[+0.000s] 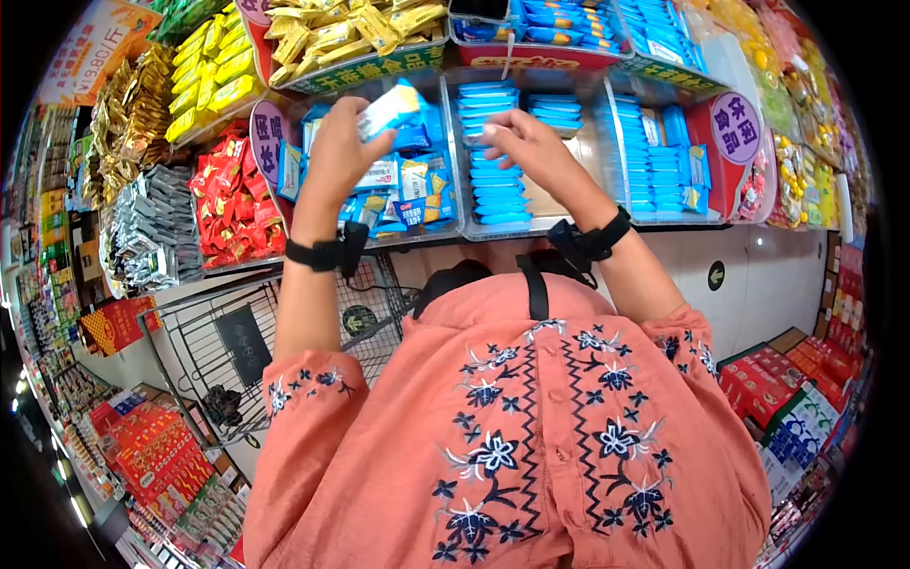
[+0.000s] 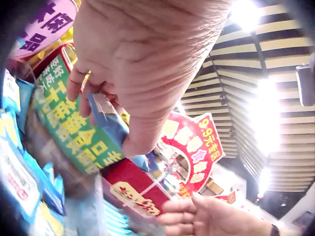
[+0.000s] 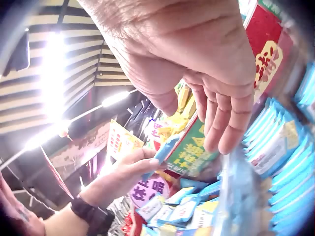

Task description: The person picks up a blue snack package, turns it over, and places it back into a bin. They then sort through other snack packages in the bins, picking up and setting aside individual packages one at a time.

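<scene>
My left hand [image 1: 337,154] pinches a blue and white snack packet [image 1: 393,108] between thumb and fingers. Under it lies a clear bin of loose blue packets [image 1: 417,194], jumbled at different angles. In the left wrist view the packet [image 2: 109,118] shows its blue side, partly covered by the fingers. My right hand [image 1: 542,152] hangs over the neighbouring bin, fingers loosely bent with nothing between them, as the right wrist view shows. Below it, blue packets [image 1: 500,194] stand in a neat stacked row, and a shorter stack [image 1: 556,112] sits farther back.
Right of these is another bin of blue packets [image 1: 635,156]. Red packets [image 1: 232,204] and silver packets [image 1: 156,228] fill bins at left. Yellow packets [image 1: 355,33] lie behind a green sign strip. A wire shopping cart [image 1: 194,327] stands below the left arm.
</scene>
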Tool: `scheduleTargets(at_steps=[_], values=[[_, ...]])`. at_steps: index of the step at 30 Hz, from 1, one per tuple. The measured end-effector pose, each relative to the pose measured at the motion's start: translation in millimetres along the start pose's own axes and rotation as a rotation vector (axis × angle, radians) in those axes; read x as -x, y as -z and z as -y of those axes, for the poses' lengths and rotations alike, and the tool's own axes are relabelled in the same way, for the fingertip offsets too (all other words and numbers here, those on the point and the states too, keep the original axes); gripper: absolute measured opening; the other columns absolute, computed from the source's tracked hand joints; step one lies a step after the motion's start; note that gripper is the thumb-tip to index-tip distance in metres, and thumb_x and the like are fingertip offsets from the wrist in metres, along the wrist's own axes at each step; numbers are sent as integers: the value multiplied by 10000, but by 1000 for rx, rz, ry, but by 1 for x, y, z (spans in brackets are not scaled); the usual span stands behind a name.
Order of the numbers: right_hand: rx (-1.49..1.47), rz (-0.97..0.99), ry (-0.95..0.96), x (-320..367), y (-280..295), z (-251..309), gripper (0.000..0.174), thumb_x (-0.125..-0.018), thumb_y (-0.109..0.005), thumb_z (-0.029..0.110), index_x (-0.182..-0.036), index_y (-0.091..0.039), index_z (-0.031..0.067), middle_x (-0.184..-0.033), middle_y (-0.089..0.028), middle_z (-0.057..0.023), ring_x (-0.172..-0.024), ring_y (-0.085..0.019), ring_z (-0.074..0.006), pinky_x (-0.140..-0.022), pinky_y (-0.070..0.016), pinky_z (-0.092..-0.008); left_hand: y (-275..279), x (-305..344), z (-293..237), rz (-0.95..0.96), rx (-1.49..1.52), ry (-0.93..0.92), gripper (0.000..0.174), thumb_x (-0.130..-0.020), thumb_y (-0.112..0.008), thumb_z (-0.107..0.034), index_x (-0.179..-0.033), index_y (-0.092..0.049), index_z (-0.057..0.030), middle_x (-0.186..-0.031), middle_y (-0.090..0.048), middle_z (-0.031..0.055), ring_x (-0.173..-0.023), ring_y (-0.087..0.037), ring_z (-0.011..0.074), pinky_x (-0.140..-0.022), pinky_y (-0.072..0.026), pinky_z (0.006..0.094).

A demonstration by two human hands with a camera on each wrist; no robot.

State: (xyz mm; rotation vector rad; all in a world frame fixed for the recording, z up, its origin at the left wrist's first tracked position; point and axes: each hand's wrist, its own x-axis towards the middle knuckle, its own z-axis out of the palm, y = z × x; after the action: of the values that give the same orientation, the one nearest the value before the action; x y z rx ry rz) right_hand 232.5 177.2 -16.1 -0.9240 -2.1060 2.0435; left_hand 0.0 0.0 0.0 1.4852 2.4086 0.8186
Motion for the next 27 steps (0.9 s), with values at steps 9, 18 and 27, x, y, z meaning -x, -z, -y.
scheduleTargets(at_steps=[9,18,27], values=[[-330,128,47,0,-14,28,369,-993,-600,297,-1210,-555,1,-1043,-665,-85,-881,-688,-164,-730,-564,-277,-10,34,-73,-125,55,-222,565,-754,-816,-178,-1213,-548,13,-1126,-607,190,-1052,-594,339,-923,-477,404],[-440,66,129,9,-9,54,255,-1004,-578,231,-1146,-571,20,-1010,-669,-74,-855,-689,-146,-743,-573,-280,5,44,-73,-207,491,39,583,-922,-702,-216,-1379,-433,28,-1253,-595,171,-1131,-587,220,-960,-473,346],[-506,51,237,20,-7,94,254,-995,-574,209,-1133,-550,-3,-1023,-678,-117,-861,-709,-193,-735,-581,-302,25,34,-97,-94,1107,170,376,-996,-599,-168,-1283,-474,41,-1092,-658,93,-931,-633,128,-828,-504,266]])
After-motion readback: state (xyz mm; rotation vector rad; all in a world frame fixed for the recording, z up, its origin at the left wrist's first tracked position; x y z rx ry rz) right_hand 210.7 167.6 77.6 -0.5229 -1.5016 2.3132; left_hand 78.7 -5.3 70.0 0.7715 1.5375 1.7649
